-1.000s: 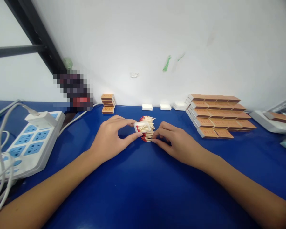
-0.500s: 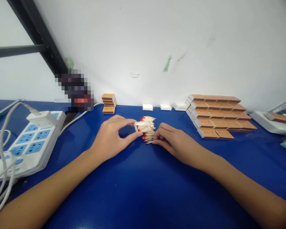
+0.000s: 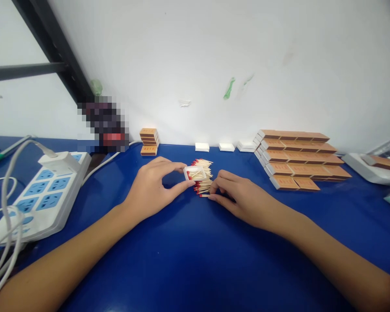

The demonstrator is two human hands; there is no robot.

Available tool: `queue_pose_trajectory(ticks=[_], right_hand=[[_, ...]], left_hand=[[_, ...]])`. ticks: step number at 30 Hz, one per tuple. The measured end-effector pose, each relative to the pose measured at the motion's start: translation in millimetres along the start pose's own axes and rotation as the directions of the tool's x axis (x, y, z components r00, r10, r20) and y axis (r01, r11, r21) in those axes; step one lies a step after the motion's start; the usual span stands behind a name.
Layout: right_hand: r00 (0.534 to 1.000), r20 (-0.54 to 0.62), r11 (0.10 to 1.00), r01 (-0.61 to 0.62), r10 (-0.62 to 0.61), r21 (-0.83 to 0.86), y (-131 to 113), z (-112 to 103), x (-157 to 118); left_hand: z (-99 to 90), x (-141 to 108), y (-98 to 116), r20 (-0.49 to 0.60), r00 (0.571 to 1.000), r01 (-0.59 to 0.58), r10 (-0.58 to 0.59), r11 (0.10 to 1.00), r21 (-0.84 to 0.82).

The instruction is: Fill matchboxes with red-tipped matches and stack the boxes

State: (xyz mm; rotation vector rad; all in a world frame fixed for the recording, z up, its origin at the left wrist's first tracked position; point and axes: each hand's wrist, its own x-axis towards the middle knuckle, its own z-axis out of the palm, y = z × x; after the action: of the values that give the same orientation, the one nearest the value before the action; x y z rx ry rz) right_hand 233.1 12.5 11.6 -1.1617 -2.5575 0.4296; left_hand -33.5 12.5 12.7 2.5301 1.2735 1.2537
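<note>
My left hand (image 3: 156, 184) is closed on a small white matchbox tray (image 3: 199, 174), thumb at the near side and fingers at the far side. A few red-headed matches (image 3: 194, 175) lie inside it. Under and around the tray, a pile of matches (image 3: 204, 187) spreads over the blue table, their red heads pointing left. At the near edge of this pile, my right hand (image 3: 232, 193) pinches the plain end of a single match (image 3: 204, 196) between thumb and finger. Its other fingers are curled.
Closed matchboxes (image 3: 299, 168) form a stepped stack at the right; a smaller stack (image 3: 148, 142) stands back left. White trays (image 3: 226, 147) line the wall. A power strip (image 3: 48, 195) with white cables lies left. A white device (image 3: 373, 169) bearing a matchbox sits far right.
My right fingertips have closed on one match at the near edge of the pile, which now shows slightly apart from the others. My left hand keeps the tray in the same place.
</note>
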Motion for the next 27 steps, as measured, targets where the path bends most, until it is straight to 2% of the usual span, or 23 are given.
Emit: queue_pose_trajectory(ticks=[6,11,15,18,27], right_hand=[[1.000,0.005,1.000,0.004,-0.004,-0.010,2.1,-1.5,0.7],[0.978,-0.189,0.996,0.085,-0.087,-0.017,-0.5,-6.0,0.6],[0.952,-0.290,0.995,0.100,-0.098,-0.008,-5.1,-2.5,1.2],[0.948,-0.299,0.994,0.110,-0.107,-0.009,-6.6,2.0,1.6],[0.945,-0.301,0.987,0.152,-0.129,0.053,-8.9,1.9,1.1]], left_hand=[[1.9,0.9,-1.7,0.005,1.000,-0.003,0.003,1.000,-0.008],[0.9,0.4,1.8,0.033,0.999,0.000,0.001,0.999,-0.039],[-1.0,-1.0,7.7,0.118,0.993,-0.007,0.019,0.994,-0.105],[-2.0,-1.4,10.7,0.150,0.989,0.011,0.012,0.989,-0.149],[-2.1,0.3,10.0,0.130,0.991,0.037,-0.015,0.985,-0.166]])
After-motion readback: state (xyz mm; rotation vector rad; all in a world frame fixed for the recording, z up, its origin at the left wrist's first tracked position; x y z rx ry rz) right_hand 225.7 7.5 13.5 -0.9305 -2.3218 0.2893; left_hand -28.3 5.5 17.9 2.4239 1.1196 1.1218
